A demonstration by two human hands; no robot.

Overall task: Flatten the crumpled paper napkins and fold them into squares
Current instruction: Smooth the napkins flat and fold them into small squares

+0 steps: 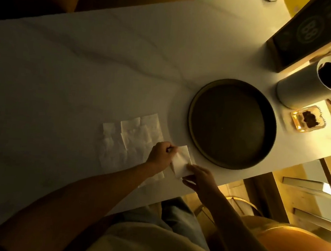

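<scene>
Right hand (200, 178) and left hand (160, 157) pinching napkin (181, 163) between them

head view looks steeply down, close over the table (85, 67) – near edge.

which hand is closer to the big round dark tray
Right. The right hand sits just below the tray near its lower-left rim; the left hand lies farther left, across the napkin.

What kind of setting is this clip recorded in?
Probably a cafe or restaurant table, though a home is possible. On the pale table sit a round dark tray, a printed standing card like a menu and an ashtray, beside napkins being folded.
</scene>
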